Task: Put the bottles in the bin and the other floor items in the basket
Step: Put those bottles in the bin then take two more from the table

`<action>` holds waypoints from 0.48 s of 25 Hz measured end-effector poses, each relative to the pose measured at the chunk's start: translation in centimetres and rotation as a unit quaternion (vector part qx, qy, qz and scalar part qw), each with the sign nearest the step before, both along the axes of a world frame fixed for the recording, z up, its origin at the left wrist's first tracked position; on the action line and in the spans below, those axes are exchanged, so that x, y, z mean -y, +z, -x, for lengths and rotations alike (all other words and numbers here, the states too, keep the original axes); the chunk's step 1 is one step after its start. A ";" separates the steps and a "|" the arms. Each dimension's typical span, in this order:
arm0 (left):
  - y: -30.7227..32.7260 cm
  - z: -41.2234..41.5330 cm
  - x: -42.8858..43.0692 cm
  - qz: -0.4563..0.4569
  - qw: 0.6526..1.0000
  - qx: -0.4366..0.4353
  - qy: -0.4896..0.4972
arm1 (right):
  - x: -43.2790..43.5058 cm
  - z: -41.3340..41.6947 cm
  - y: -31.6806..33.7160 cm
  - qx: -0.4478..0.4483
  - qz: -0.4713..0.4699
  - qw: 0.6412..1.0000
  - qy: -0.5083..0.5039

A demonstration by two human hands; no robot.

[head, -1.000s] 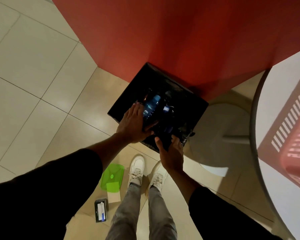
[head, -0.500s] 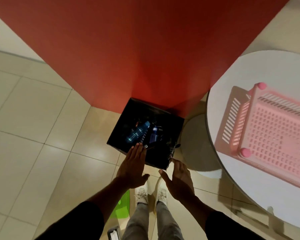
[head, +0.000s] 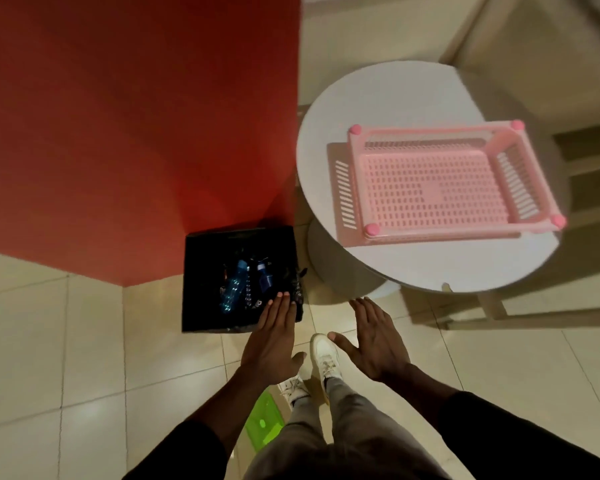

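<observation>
A black square bin (head: 201, 282) stands on the floor against a red wall. Inside lie a clear blue bottle (head: 234, 284) and a darker blue bottle (head: 265, 277). My left hand (head: 274, 337) hovers over the bin's near right corner, fingers straight and empty. My right hand (head: 374, 337) is spread open to the right of the bin, above the floor, holding nothing. A pink perforated basket (head: 440, 181) sits on a round white table (head: 413, 271) at the right. A green flat item (head: 264, 422) lies on the floor by my feet, partly hidden by my leg.
The red wall (head: 136, 133) rises behind the bin. My white shoes (head: 323, 358) stand on beige tiles just below the hands. Wooden furniture legs (head: 492, 306) stand beyond the table on the right.
Both hands have let go of the bin's near edge and pulled back toward me, open. The view has risen and swung right, so the whole basket and table show now.
</observation>
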State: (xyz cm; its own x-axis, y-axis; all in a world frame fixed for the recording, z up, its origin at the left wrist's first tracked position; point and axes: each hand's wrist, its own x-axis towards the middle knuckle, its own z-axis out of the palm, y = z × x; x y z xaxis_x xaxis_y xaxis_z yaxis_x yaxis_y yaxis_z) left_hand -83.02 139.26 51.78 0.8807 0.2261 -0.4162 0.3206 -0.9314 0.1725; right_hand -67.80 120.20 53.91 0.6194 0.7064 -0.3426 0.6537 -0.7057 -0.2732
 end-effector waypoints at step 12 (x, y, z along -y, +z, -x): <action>1.9 -6.7 8.3 -0.006 0.982 0.008 -0.187 | 12.8 1.2 1.2 0.002 -0.004 0.979 -0.204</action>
State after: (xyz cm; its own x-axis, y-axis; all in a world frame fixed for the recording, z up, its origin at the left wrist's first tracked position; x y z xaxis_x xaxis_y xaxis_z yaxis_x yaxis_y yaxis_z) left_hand -76.28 131.01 53.70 0.9098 -0.1105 -0.4001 -0.0476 -0.9853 0.1640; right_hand -68.97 107.37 55.08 0.8515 0.4031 -0.3354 0.3195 -0.9060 -0.2778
